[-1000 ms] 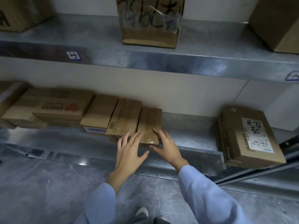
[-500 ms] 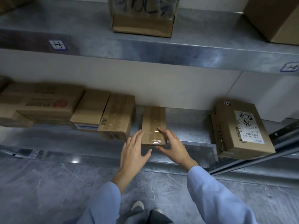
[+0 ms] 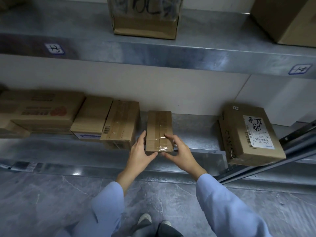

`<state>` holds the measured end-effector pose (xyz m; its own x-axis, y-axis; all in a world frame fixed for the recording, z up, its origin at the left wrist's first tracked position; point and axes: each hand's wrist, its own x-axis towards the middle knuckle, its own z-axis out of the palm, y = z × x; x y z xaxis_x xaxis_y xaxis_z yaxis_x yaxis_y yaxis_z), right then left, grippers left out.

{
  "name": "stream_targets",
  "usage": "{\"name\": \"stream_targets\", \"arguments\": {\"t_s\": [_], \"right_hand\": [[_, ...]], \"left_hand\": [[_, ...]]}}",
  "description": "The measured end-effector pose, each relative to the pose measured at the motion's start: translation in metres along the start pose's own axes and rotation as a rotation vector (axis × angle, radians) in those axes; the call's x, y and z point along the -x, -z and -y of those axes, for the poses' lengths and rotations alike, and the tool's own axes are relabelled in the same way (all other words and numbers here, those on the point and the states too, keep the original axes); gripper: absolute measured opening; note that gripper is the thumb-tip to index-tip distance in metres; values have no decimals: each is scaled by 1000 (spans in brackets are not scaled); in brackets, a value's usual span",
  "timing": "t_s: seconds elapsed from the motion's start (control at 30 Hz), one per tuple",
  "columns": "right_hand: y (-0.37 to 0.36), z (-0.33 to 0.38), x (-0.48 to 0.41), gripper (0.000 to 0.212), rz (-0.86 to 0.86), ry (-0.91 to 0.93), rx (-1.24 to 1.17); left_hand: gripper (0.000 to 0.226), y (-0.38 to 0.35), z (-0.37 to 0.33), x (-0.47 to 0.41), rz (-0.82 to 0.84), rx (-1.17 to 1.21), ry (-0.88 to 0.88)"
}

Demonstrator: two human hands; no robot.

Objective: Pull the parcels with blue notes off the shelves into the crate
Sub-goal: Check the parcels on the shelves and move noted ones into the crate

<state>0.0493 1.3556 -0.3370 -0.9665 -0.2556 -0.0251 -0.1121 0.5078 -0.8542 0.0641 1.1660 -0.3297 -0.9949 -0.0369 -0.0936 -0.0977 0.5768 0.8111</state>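
The narrow taped parcel (image 3: 159, 130) lay lengthwise on the lower shelf (image 3: 196, 127). Its near end was at the shelf's front lip, and a gap separated it from the barcoded parcel (image 3: 119, 127) on its left. No blue note showed on its visible faces, so whether it was one to take could not be told. The hidden faces would want checking as it comes out.

To pull it well, I judged it should be drawn straight toward the near side and kept level. It would need support from below once clear of the lip, so it neither tips nor catches its neighbour. The crate was out of view.

The left hand (image 3: 140, 151) held the parcel's left side, with its fingers lying along that side and its thumb hooked at the near end. The right hand (image 3: 179, 151) gripped the near right corner, fingers curled over the taped top and thumb against the near end. The two thumbs almost met there.

Far to the right, well apart, sat a labelled parcel (image 3: 248, 132).
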Motion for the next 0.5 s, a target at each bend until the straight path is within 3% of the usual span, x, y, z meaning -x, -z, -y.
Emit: {"name": "stream_targets", "arguments": {"t_s": [0.17,0.33,0.5], "right_hand": [[10,17,-3,74,-67,-79,-264],[18,28,-15,94,-143,-114,-316],[23,34,-22,83,-134,-77,-279]], "left_hand": [[106,11,-7,-9,14,165,-1],[103,21,-18,-17,50,349,25],[89,29,-28,-18,63,335,-40]]}}
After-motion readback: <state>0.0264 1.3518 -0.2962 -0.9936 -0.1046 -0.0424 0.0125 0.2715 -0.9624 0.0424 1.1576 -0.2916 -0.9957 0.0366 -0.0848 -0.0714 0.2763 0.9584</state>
